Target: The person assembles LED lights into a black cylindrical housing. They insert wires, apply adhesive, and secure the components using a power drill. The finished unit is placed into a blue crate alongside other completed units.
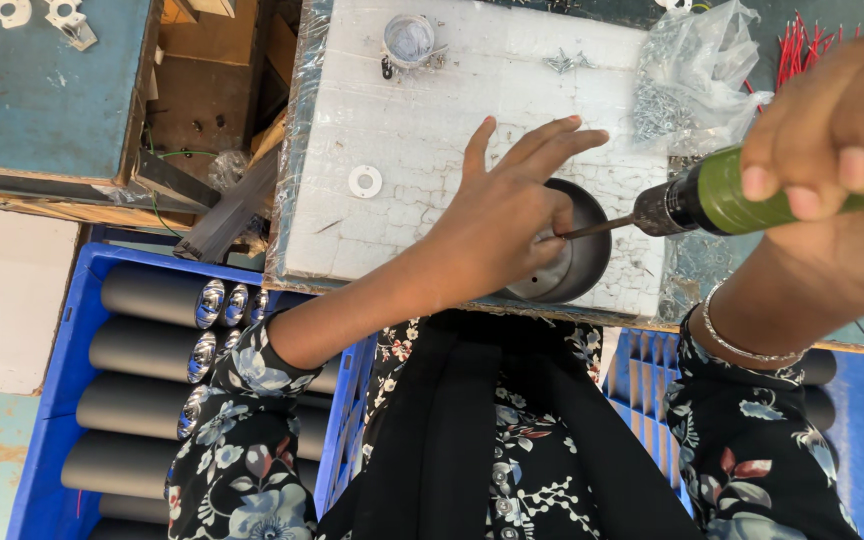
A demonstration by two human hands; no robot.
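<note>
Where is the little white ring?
In the head view, the white ring lies flat on the white foam board, left of the left hand that steadies the dark metal cup, below the small clear tub.

Left hand reaches forward from a floral sleeve, palm down, fingers spread and extended, thumb tucked under; right hand is curled in a closed grip, wrist bent, wearing a thin bangle

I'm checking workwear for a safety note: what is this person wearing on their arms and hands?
Both hands, left and right, are bare, no gloves. The sleeves are dark fabric with a pale floral print, ending near the elbows. A thin silver bangle circles the right wrist.
</note>
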